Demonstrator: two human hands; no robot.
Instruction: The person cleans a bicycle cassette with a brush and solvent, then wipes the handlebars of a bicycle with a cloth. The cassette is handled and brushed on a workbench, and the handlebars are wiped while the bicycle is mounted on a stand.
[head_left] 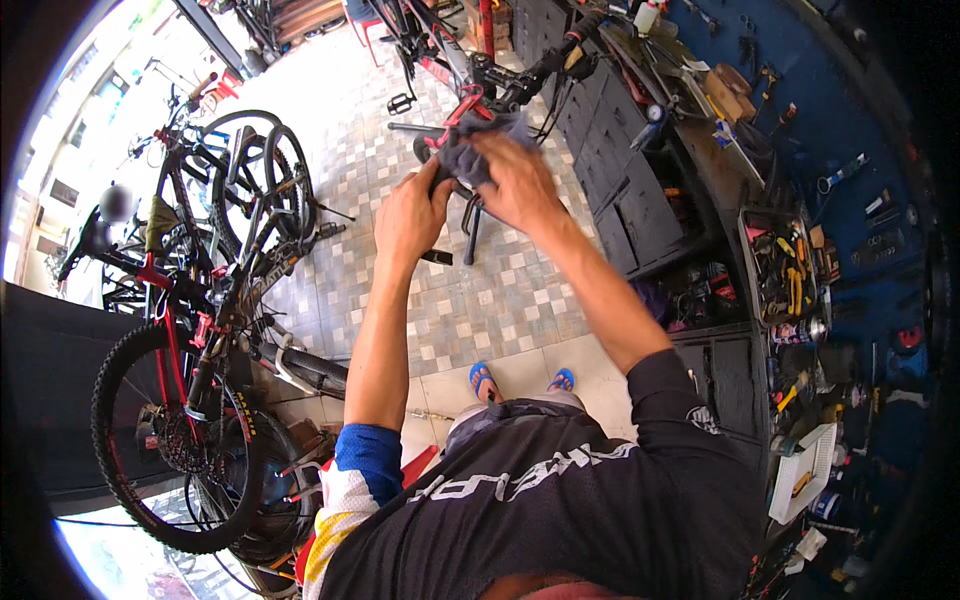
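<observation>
In front of me a red and black bicycle [437, 72] stands raised, its near end partly hidden by my hands. My right hand [515, 182], slightly smeared by motion, presses a dark grey cloth [465, 160] onto that end of the bicycle. Just left of the cloth, my left hand [408, 217] is closed, thumb toward the cloth. Its fingers wrap round a dark part that I cannot make out. Below both hands, dark stand legs [470, 240] reach down toward the tiled floor.
Several bicycles crowd the left side, one with a knobby wheel [105, 440] close by. Along the right runs a dark cabinet [632, 190] with a tool tray [785, 265] and a white basket [806, 470] on top. Tools hang on the blue wall [850, 130]. A pedal [401, 104] sticks out.
</observation>
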